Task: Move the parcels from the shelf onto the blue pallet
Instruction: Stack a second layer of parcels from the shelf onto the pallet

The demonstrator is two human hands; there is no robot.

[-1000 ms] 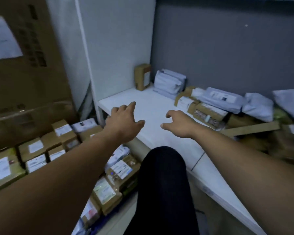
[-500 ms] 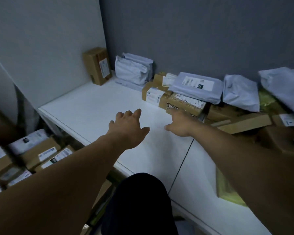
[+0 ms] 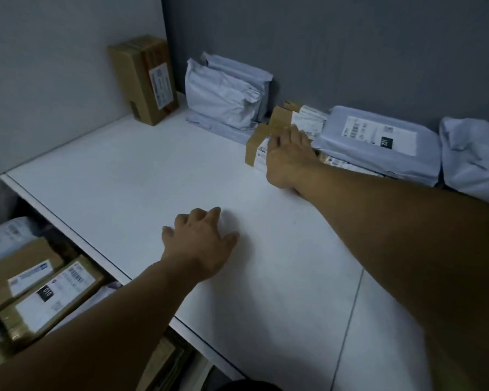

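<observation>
A white shelf carries parcels along its back wall. My right hand lies on top of a small brown cardboard box with a white label, its fingers stretched over the box's top. My left hand hovers open over the bare shelf surface, fingers spread, holding nothing. A tall brown box stands upright in the back left corner. Beside it lean grey poly-bag parcels. A flat grey mailer with a label lies right of my right hand.
Below the shelf at the lower left lie several labelled cardboard boxes. Another grey bag sits at the right edge. A grey wall backs the shelf and a white panel closes its left side.
My right hand has reached forward from the shelf surface onto the small brown box. My left hand stayed over the shelf. The view has moved closer and to the right.
</observation>
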